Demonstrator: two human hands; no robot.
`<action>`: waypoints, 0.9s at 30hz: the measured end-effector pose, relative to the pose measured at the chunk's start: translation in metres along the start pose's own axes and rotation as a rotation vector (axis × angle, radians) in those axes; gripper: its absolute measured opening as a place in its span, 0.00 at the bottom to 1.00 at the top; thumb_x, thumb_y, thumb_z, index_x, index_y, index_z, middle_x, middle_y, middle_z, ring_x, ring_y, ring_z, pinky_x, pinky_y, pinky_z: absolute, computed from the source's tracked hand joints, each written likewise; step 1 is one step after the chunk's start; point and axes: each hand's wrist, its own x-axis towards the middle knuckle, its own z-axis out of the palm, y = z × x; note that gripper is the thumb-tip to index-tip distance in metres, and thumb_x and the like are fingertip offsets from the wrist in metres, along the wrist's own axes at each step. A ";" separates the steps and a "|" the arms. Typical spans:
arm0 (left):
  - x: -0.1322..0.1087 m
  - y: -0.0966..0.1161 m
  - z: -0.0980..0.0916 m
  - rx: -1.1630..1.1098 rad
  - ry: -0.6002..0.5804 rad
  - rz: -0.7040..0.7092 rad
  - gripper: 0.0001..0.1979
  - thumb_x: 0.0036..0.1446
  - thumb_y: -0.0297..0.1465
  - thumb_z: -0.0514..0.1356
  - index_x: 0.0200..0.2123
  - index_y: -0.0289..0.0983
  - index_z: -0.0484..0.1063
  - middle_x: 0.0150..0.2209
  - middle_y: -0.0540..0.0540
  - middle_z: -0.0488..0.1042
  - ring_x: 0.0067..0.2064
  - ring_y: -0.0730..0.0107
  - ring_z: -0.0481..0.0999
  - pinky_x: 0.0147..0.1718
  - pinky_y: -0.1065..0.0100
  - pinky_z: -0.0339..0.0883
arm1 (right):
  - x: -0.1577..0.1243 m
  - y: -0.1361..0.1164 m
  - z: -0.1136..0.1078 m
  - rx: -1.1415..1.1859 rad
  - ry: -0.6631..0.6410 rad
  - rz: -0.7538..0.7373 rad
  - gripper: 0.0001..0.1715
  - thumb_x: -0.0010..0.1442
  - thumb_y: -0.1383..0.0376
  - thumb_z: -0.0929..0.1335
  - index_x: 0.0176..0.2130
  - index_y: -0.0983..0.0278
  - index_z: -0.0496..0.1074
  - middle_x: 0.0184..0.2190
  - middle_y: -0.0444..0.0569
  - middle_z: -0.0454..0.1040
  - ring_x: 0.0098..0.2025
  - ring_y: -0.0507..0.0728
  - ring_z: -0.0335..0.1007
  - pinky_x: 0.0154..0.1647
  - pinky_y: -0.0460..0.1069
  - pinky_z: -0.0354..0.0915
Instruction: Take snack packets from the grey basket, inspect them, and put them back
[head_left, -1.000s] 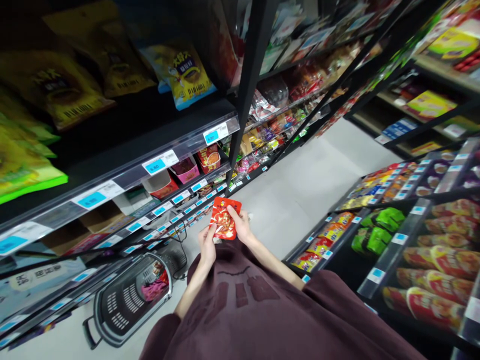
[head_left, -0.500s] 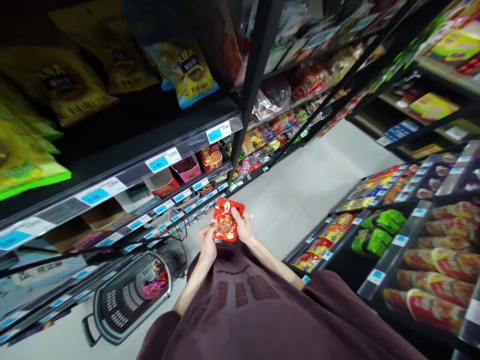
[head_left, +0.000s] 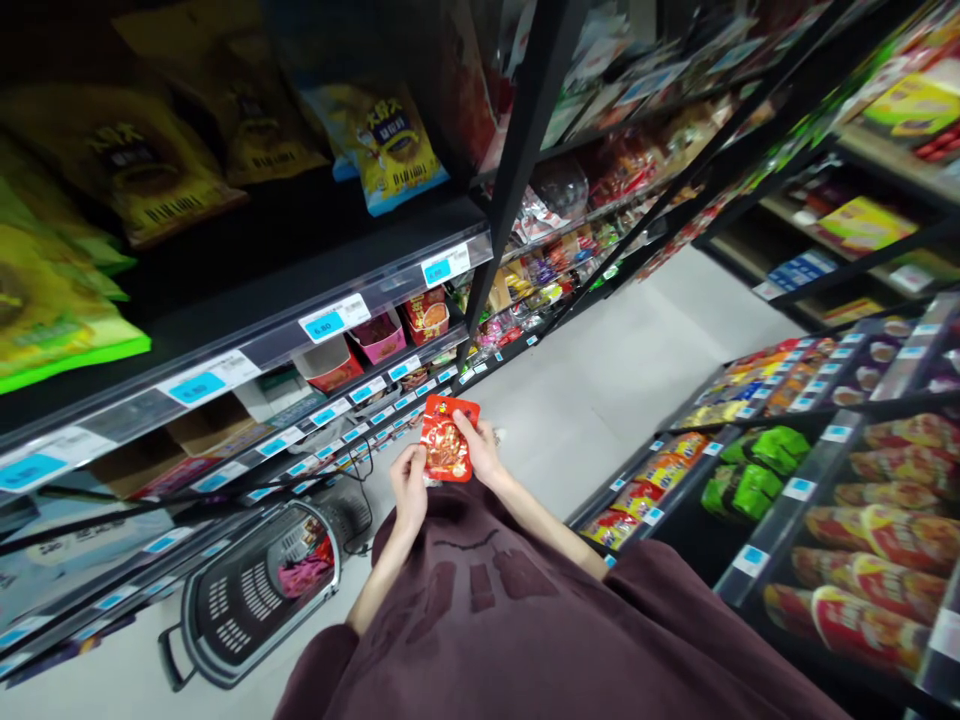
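Between my two hands, in front of my body, is a small red snack packet point(head_left: 448, 445) with a picture of food on its face. My right hand point(head_left: 482, 452) grips its right side, the thumb lying across the front. At the left edge, my left hand point(head_left: 409, 480) has its fingers closed against the packet's lower corner. The fingers behind the packet are hidden.
Left of me a black shelf point(head_left: 247, 290) carries yellow snack bags point(head_left: 394, 150). A dark shopping basket point(head_left: 251, 590) with a few packets in it stands on the floor below. Right of me a sloped rack point(head_left: 772, 510) holds packaged food. Grey aisle floor point(head_left: 600, 360) runs ahead.
The packet has shifted slightly left and turned a little more upright in my hands. My left hand has moved slightly left along with it. Both hands keep hold.
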 end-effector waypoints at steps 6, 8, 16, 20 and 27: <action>0.002 0.004 -0.002 0.115 -0.051 0.056 0.18 0.56 0.43 0.59 0.21 0.36 0.71 0.19 0.52 0.64 0.23 0.73 0.61 0.23 0.72 0.55 | 0.000 0.002 -0.002 -0.033 -0.005 -0.031 0.21 0.53 0.50 0.72 0.27 0.66 0.75 0.24 0.45 0.76 0.25 0.53 0.70 0.28 0.46 0.65; 0.003 0.005 -0.003 0.136 -0.064 0.067 0.19 0.56 0.42 0.59 0.20 0.35 0.70 0.18 0.52 0.62 0.21 0.74 0.60 0.22 0.73 0.54 | 0.000 0.003 -0.005 -0.053 -0.015 -0.055 0.21 0.53 0.49 0.72 0.27 0.66 0.75 0.24 0.45 0.76 0.25 0.54 0.70 0.29 0.47 0.65; 0.005 0.004 -0.001 0.144 -0.098 0.083 0.18 0.57 0.42 0.59 0.26 0.33 0.76 0.22 0.48 0.72 0.24 0.71 0.68 0.25 0.73 0.62 | 0.001 0.009 -0.010 0.074 -0.004 -0.061 0.21 0.52 0.49 0.73 0.30 0.66 0.75 0.24 0.46 0.76 0.24 0.54 0.70 0.29 0.48 0.66; 0.004 0.000 0.001 0.167 -0.084 0.103 0.16 0.58 0.41 0.58 0.30 0.33 0.76 0.26 0.47 0.75 0.27 0.70 0.72 0.28 0.72 0.66 | 0.003 0.008 -0.009 0.089 0.005 -0.044 0.22 0.53 0.49 0.72 0.31 0.67 0.75 0.25 0.46 0.76 0.25 0.53 0.71 0.29 0.47 0.66; 0.003 0.000 0.003 0.219 0.016 0.202 0.11 0.57 0.38 0.62 0.35 0.34 0.74 0.29 0.49 0.73 0.30 0.72 0.71 0.31 0.72 0.67 | 0.007 -0.001 -0.001 0.011 0.034 -0.047 0.20 0.54 0.51 0.71 0.35 0.66 0.75 0.30 0.46 0.77 0.31 0.53 0.73 0.35 0.46 0.68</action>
